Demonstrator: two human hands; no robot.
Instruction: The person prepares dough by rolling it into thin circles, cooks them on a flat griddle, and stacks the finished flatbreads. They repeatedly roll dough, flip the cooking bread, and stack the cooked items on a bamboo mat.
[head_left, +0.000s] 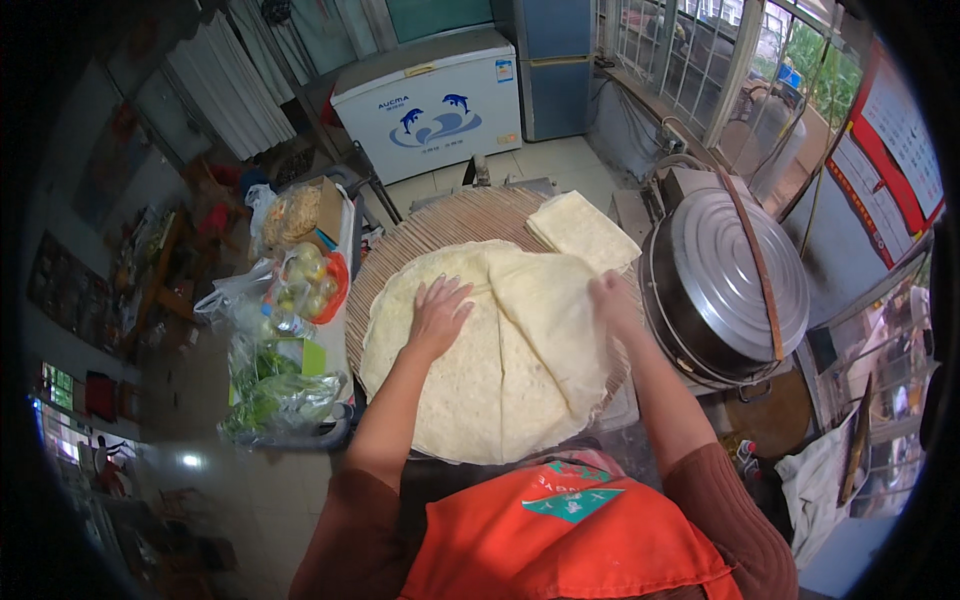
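Note:
A large, thin round flatbread (457, 375) lies on a round mat of thin stalks (420, 221) in front of me, with part of its right side lifted and folded over. My left hand (441, 311) rests flat on its upper left part, fingers apart. At the flatbread's upper right edge, my right hand (613, 296) is closed on the lifted layer and somewhat blurred. Just beyond that hand, a flatbread folded into a rectangle (585, 229) lies at the mat's upper right rim.
A large round pan with a metal lid (731, 262) stands close on the right. On the left, a cart holds bagged leafy greens (277, 382), a bag of round fruit (307, 281), a plastic bottle (289, 322) and a cardboard box (324, 210). A chest freezer (435, 105) stands beyond.

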